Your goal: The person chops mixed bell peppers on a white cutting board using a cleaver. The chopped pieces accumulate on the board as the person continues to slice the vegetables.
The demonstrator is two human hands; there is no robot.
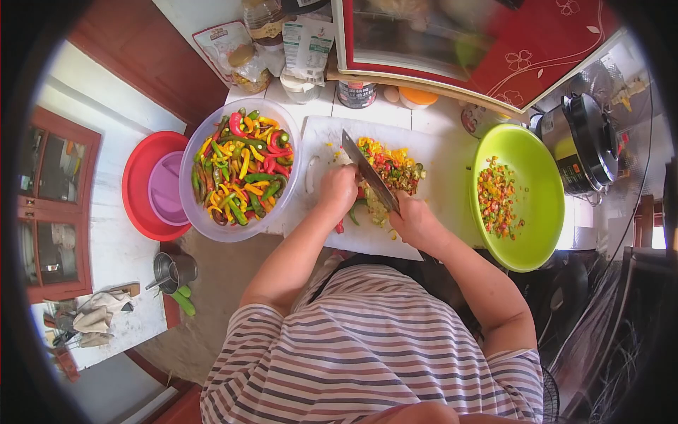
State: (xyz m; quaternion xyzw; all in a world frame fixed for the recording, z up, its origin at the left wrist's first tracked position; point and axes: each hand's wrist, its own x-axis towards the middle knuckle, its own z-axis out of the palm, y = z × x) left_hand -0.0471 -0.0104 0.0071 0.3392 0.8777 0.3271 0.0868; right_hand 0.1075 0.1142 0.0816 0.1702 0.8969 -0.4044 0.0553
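My right hand (pixel 418 220) grips the handle of a cleaver-like kitchen knife (pixel 371 172), its broad blade slanting up and left over a white cutting board (pixel 450 175). My left hand (pixel 339 191) is curled beside the blade, fingertips hidden. Close to its palm lie a green pepper (pixel 358 211) and a piece of red pepper (pixel 339 228). Chopped red, yellow and green peppers (pixel 394 164) are heaped past the blade. On the left, a translucent bowl (pixel 186 175) holds whole peppers (pixel 243 169). A lime-green basin (pixel 540 212) on the right contains chopped pepper pieces (pixel 498 199).
A red basin (pixel 139 185) with a purple one (pixel 167 185) inside stands beyond the translucent bowl. Jars and packets line the back, including a dark-labelled can (pixel 356 94) and an orange-lidded tub (pixel 418 97). A red-framed cabinet (pixel 529 58) overhangs there. An electric cooker (pixel 580 143) stands right.
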